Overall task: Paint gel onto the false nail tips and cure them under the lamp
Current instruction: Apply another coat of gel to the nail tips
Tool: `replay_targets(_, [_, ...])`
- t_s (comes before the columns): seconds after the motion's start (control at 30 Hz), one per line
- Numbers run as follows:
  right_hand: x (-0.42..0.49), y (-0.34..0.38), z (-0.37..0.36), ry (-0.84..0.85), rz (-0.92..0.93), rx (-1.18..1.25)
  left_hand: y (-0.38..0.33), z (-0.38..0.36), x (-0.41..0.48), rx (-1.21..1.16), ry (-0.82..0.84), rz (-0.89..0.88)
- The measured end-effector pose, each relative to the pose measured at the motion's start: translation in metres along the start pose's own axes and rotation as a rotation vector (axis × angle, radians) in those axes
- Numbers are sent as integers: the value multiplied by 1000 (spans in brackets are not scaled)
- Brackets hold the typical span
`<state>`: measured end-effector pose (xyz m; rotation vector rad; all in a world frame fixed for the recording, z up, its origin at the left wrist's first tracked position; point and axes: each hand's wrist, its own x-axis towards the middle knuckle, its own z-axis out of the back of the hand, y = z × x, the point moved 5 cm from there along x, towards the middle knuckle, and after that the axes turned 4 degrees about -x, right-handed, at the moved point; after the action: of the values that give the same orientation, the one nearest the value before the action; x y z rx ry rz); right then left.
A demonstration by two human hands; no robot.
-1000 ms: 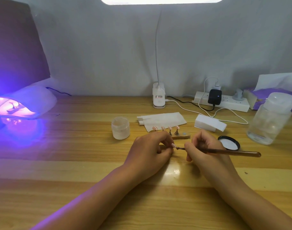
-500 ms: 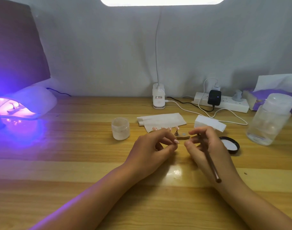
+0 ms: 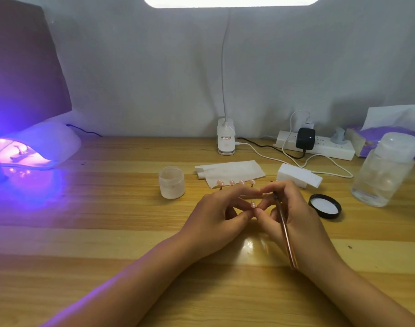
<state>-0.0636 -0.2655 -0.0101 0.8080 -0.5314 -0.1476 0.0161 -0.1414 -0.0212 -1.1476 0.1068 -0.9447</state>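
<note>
— What do we see nearest to us?
— Two bare forearms reach in over the wooden tabletop [image 3: 107, 232], and the hands meet at its middle. The left hand [image 3: 216, 215] has its fingers curled, thumb and fingertips pinching a small pink nail tip [image 3: 253, 204].
— And the right hand [image 3: 293, 215]?
— Its fingers are curled round a slim brush [image 3: 285, 232], whose handle slants back across the hand toward the wrist. Its thumb and forefinger touch the left fingertips just beside the nail tip. We cannot tell where the bristle end lies, because the fingers hide it.
— What do we find just past the hands?
— A row of nail tips [image 3: 236, 182] stands there on little stalks, and we count four. The left fingers cover their base. Behind them lies a folded white paper [image 3: 232, 171].
— And to either side?
— To the left we see an open jar [image 3: 171, 182] with whitish contents. To the right a black lid [image 3: 325, 206] lies with its white inside up, near a white block [image 3: 298, 177] and a clear bottle [image 3: 385, 171].
— And at the back?
— Along the grey cloth we see a desk lamp [image 3: 226, 140], a power strip [image 3: 324, 147] with a black adapter [image 3: 305, 138] plugged in, and a purple tissue box [image 3: 376, 138]. Far left, well apart from the hands, the curing lamp [image 3: 43, 142] glows violet. We cannot make out the shape inside it.
</note>
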Motion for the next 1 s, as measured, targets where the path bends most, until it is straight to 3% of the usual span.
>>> replay_targets(0.87, [1,-2,-2,-53,113,-61,-1,0,0,67,-57,16])
replay_targets(1.0, [2,-3,-2,-59,93,-46,-1,7,0,248,-198,-10])
